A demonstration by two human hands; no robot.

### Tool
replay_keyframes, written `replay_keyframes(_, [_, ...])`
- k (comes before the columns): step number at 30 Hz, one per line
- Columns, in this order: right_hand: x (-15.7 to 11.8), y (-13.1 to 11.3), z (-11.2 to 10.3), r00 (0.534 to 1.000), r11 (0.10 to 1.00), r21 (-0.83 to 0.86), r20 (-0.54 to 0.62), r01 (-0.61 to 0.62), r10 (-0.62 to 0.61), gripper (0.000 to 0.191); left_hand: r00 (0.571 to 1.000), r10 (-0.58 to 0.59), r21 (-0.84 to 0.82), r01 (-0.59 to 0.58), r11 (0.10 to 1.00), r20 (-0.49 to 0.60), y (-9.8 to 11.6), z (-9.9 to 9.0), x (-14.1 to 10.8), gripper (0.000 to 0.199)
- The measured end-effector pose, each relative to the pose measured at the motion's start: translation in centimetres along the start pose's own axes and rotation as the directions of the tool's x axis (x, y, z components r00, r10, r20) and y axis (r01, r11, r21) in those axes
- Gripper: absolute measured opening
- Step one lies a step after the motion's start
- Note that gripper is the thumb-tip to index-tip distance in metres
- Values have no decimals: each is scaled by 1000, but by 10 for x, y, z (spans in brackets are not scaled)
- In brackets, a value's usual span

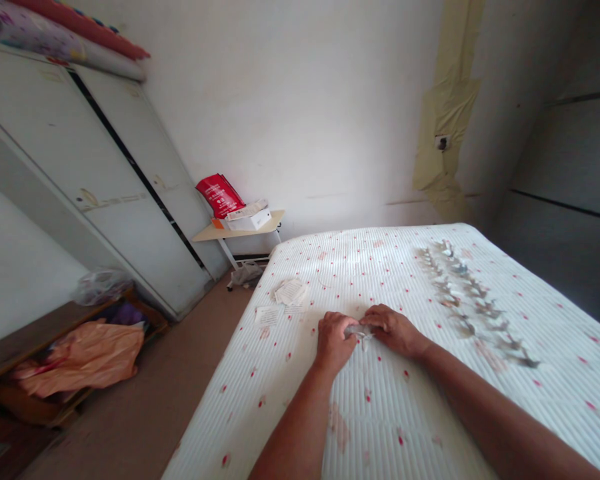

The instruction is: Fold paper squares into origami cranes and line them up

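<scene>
Bed (pixel 253 433): left edge well left of the left grip (pixel 336 340), far edge beyond; open stretch right of the right grip (pixel 394 329).
Folded figures (pixel 486 308): two rows, farther right.
Paper sheets (pixel 291 292): beyond-left of the left grip.
Both grips: grasping one greyish piece (pixel 360 330).
Greyish piece: between their fingertips.

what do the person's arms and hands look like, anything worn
The left hand and right hand are ungloved; the left arm and right arm are bare, with no sleeve, watch or bracelet in view. Whether rings are worn is unclear.
</scene>
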State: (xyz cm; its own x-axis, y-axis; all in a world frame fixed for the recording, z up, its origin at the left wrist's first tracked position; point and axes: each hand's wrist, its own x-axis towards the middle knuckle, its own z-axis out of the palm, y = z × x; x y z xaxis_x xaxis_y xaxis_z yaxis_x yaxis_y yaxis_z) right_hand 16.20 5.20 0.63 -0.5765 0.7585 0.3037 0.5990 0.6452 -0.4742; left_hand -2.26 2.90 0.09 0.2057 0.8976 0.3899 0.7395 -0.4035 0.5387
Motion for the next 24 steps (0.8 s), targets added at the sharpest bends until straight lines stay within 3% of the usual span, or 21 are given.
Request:
replay_keyframes(8, [0,3,1,1000,1000,-21,27,5,-4,40,995,-73,-23,71,997,-68,10,-10,-7,17])
replay_keyframes(17, [-1,-6,-8,999,999,-39,33,-22,24,24,992,-35,59,27,998,124,27,-16,-11,34])
replay_keyframes(24, [-4,-4,-9,999,998,-60,41,-26,29,15,995,-22,110,11,994,99,22,-12,-9,24])
